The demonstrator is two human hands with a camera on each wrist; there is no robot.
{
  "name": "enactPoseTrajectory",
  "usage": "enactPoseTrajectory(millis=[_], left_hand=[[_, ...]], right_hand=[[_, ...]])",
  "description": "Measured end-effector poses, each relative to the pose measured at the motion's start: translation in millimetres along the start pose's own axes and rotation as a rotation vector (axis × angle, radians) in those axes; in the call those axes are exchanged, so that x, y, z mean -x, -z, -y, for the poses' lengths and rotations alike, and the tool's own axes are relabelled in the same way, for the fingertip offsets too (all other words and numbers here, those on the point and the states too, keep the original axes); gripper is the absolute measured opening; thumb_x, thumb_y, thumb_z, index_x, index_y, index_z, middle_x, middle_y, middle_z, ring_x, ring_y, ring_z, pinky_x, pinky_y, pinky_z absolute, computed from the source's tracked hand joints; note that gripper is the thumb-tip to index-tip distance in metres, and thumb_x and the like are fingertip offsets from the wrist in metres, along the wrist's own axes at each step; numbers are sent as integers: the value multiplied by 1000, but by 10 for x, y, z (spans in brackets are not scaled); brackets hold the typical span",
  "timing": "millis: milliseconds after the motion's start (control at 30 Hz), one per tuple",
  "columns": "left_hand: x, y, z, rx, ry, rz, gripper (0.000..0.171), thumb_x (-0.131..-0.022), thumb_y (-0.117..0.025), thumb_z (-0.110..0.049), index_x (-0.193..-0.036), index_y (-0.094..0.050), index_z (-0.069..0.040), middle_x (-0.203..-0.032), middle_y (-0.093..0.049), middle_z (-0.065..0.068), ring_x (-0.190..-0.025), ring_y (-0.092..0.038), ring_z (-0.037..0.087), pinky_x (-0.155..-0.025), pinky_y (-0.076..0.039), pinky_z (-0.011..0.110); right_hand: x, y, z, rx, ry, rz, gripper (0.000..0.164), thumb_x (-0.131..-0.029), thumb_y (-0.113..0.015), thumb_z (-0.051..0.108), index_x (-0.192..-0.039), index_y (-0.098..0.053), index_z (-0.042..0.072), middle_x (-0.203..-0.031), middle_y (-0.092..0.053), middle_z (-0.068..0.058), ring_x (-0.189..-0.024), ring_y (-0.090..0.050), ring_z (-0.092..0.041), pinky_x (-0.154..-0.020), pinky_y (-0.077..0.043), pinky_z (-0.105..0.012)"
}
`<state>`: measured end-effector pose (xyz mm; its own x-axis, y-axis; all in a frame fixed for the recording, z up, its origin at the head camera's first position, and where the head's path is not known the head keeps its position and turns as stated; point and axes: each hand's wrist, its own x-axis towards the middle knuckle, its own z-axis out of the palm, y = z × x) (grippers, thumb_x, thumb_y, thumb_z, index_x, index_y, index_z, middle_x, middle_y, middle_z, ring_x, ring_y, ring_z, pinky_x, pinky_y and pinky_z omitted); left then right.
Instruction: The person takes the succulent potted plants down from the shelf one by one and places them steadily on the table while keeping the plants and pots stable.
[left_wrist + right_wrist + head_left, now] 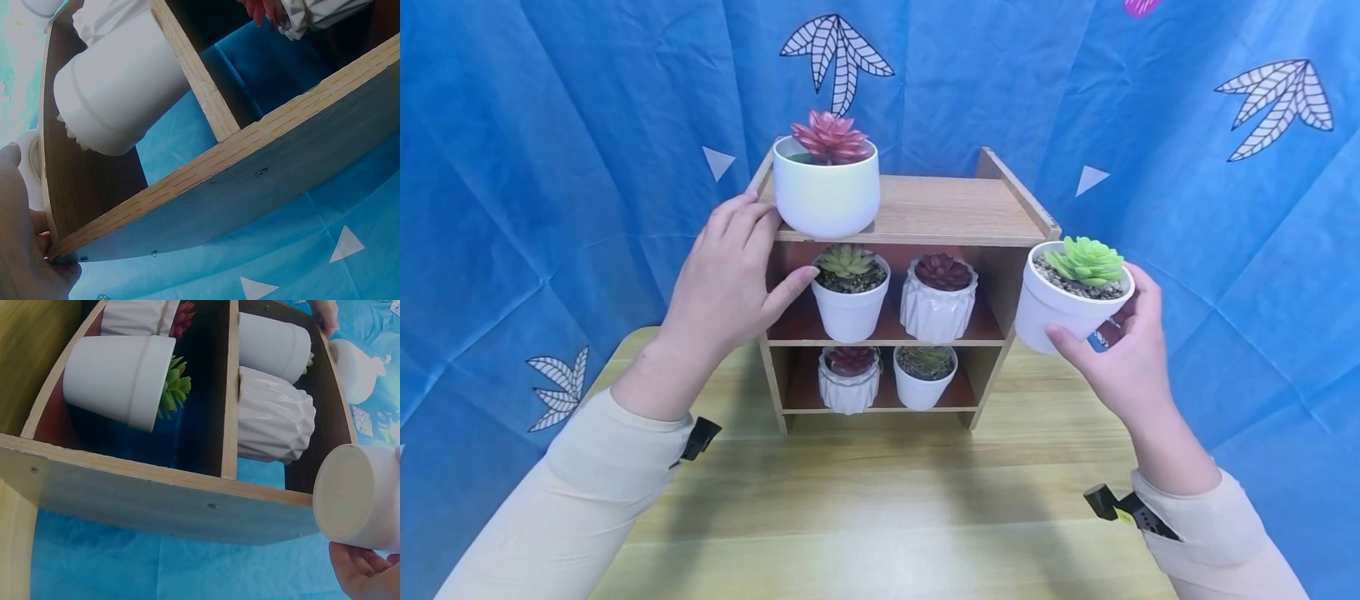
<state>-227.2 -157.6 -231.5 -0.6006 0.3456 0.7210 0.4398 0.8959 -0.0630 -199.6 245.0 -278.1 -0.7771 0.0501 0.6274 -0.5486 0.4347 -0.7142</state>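
Near the top right corner of the shelf [958,208], the right hand [1126,357] holds the green plant [1066,302] — best kept level; the left hand [726,273], thumb wide, touches the top left edge.

In the head view, the pink shape [1141,7] between one and two o'clock is cut by the upper edge, and near three o'clock some fingers of the right hand [1127,362] are partly hidden behind the white pot [1051,307].

Passable at one o'clock over the top board [958,204], six over the bench [880,508]; blocked at eleven by the red-succulent pot [827,193].
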Motion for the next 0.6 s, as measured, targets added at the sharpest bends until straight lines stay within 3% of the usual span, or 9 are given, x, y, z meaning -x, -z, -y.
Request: enactPoseTrajectory(millis=[333, 600], left_hand=[[4, 0, 6, 3, 7, 7, 76, -86, -50, -58, -136, -42, -1, -135, -45, 18, -133, -28, 29, -108, -25, 46], [5, 4, 1, 3, -4, -3, 76, -85, -51, -57, -135, -42, 0, -134, -45, 18, -132, -28, 30, -107, -26, 46]], right_hand=[[70, 4, 108, 1, 15, -13, 88, -70, -74, -2, -140, -25, 18, -128, -45, -6, -106, -49, -17, -83, -46, -15], [113, 26, 41, 31, 2, -28, 88, -69, -74, -1, -140, -25, 19, -128, -45, -5, -106, -48, -16, -83, -45, -14]])
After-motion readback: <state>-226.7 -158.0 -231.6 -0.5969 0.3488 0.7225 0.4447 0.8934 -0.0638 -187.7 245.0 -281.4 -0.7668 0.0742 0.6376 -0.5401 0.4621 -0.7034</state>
